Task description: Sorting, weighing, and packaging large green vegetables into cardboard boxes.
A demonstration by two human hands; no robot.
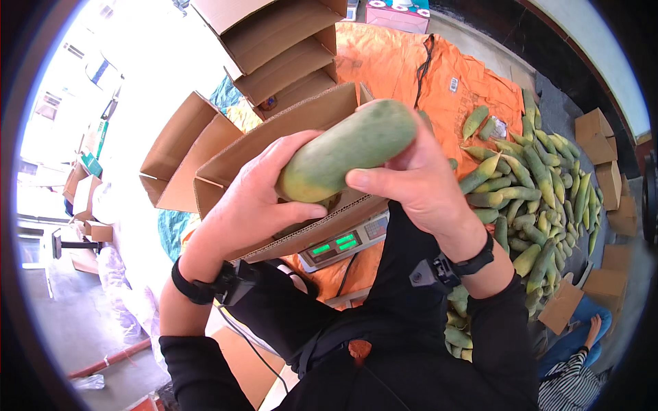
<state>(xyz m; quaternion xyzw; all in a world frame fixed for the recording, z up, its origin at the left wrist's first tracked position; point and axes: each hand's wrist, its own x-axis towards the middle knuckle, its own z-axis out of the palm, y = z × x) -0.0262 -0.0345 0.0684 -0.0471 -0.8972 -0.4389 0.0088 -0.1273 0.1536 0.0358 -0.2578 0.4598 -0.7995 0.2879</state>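
Observation:
Between my two hands I hold a thick green radish, tilted with its paler, yellowish end toward the left. My left hand grips that lower end. My right hand grips the upper end, thumb on the near side. Below the radish stands an open cardboard box; my hands and the radish hide most of its inside. The box rests over a digital scale with lit green displays and a keypad.
A large pile of green radishes lies to the right beside an orange tarp. Nested empty cartons stand ahead, another open carton at left. A seated person in a striped top is at lower right, near small boxes.

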